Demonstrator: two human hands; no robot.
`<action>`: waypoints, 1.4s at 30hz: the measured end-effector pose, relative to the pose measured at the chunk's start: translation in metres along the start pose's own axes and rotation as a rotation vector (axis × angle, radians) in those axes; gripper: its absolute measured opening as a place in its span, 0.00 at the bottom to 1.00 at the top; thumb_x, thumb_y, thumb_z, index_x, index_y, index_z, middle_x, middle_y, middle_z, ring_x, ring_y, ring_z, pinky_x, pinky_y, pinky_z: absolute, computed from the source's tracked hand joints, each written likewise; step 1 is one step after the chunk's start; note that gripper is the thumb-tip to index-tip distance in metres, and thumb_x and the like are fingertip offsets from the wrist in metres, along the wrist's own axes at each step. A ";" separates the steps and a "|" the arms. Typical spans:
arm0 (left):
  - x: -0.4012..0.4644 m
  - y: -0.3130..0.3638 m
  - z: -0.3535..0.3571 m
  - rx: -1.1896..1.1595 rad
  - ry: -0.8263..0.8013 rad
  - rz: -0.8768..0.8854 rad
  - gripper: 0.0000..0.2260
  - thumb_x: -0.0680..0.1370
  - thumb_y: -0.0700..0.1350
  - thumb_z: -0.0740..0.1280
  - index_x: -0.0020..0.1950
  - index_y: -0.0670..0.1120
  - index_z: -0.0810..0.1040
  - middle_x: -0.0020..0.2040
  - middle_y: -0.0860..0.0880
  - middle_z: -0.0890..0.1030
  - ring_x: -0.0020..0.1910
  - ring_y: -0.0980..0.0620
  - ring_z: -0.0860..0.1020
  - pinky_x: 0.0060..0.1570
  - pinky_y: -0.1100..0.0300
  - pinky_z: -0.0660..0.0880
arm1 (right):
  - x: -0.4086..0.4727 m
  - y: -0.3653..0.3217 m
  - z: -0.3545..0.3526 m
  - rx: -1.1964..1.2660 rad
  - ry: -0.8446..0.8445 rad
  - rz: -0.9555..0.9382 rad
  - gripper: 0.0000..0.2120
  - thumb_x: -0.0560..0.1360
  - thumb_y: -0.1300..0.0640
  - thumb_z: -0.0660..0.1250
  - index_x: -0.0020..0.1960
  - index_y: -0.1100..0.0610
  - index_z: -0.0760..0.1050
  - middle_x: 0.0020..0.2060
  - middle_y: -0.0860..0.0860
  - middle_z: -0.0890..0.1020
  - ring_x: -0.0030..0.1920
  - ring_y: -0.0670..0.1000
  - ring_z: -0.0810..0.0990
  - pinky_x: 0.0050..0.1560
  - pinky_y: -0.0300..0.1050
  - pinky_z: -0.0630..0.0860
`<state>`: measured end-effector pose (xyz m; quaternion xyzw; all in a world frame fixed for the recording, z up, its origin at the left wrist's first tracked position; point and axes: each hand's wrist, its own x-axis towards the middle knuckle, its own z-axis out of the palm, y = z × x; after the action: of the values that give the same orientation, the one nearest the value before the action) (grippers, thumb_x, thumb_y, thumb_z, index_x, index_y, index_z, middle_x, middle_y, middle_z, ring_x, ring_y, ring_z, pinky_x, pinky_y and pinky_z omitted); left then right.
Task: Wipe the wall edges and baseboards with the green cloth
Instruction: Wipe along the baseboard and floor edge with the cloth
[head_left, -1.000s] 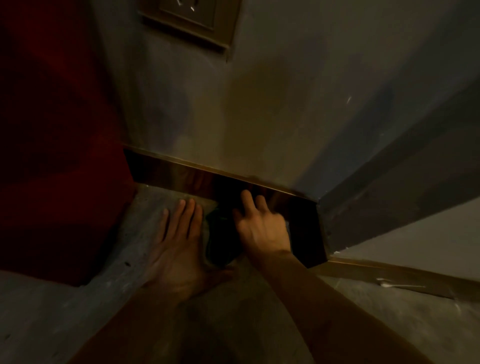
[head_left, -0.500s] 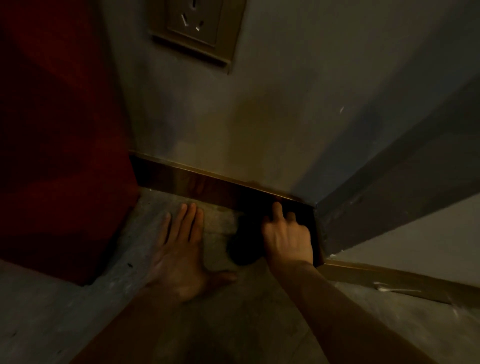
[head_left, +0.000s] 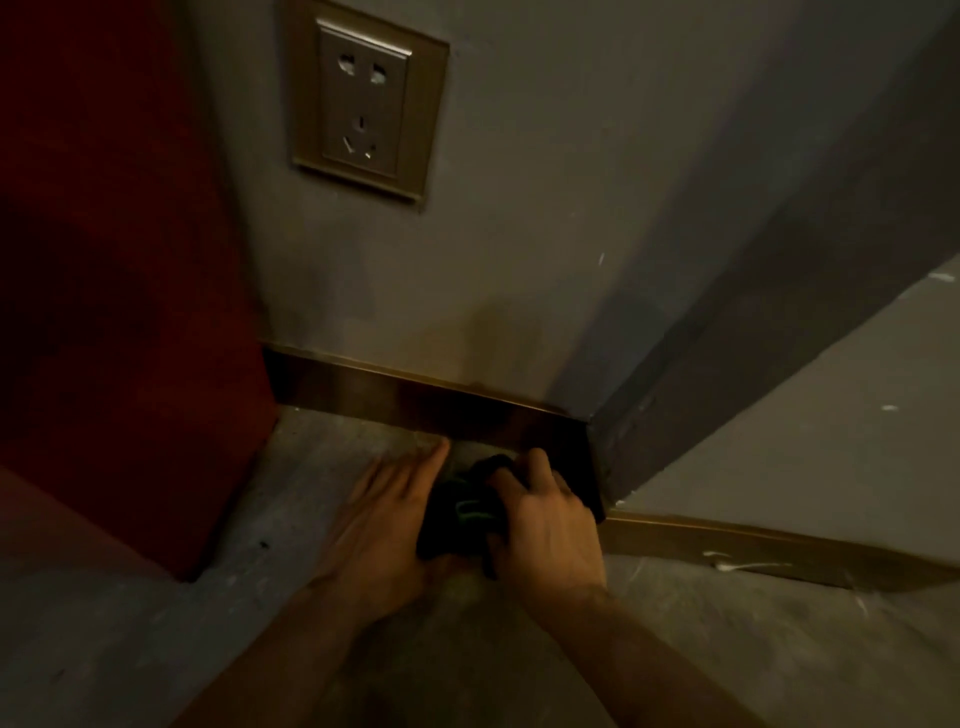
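Observation:
The scene is dim. My right hand (head_left: 545, 525) grips a dark green cloth (head_left: 457, 512), bunched on the floor just in front of the shiny metal baseboard (head_left: 395, 395). The hand sits near the outer wall corner (head_left: 589, 431). Flat on the grey floor, my left hand (head_left: 387, 525) has its fingers spread and pointing at the baseboard, its inner side touching the cloth. Part of the cloth is hidden under my right palm.
A gold-framed wall socket (head_left: 366, 98) sits on the grey wall above. A dark red panel (head_left: 114, 291) stands at the left. A second baseboard strip (head_left: 737, 545) runs right past the corner, with white specks on it. The floor (head_left: 156, 634) is rough grey concrete.
My right hand slid the cloth right along the baseboard, then drew back from it toward me. The view tilted up, showing the whole socket. My left hand stays flat on the floor.

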<state>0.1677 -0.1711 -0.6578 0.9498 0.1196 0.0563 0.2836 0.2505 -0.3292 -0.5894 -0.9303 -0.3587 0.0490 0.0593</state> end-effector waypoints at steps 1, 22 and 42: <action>-0.001 0.002 -0.003 0.012 0.003 0.030 0.47 0.67 0.73 0.65 0.79 0.61 0.45 0.77 0.52 0.65 0.74 0.52 0.61 0.72 0.57 0.49 | -0.004 0.000 -0.001 0.044 0.010 -0.020 0.26 0.69 0.49 0.72 0.64 0.46 0.69 0.61 0.49 0.68 0.55 0.54 0.75 0.46 0.48 0.77; -0.018 0.084 -0.047 0.124 0.015 0.310 0.14 0.71 0.49 0.73 0.56 0.54 0.78 0.49 0.52 0.83 0.53 0.49 0.76 0.57 0.53 0.68 | -0.080 0.018 -0.062 -0.040 0.075 0.035 0.28 0.62 0.54 0.75 0.58 0.44 0.68 0.53 0.47 0.73 0.53 0.55 0.74 0.38 0.50 0.74; -0.037 0.212 -0.034 0.371 -0.120 0.310 0.12 0.74 0.54 0.68 0.56 0.57 0.71 0.52 0.54 0.81 0.55 0.50 0.78 0.54 0.54 0.73 | -0.160 0.105 -0.086 0.146 0.191 0.070 0.24 0.66 0.55 0.73 0.58 0.44 0.70 0.52 0.47 0.73 0.52 0.54 0.73 0.39 0.50 0.74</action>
<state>0.1677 -0.3346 -0.5135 0.9942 -0.0361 0.0198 0.0990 0.2135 -0.5211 -0.5119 -0.9359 -0.3142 -0.0115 0.1591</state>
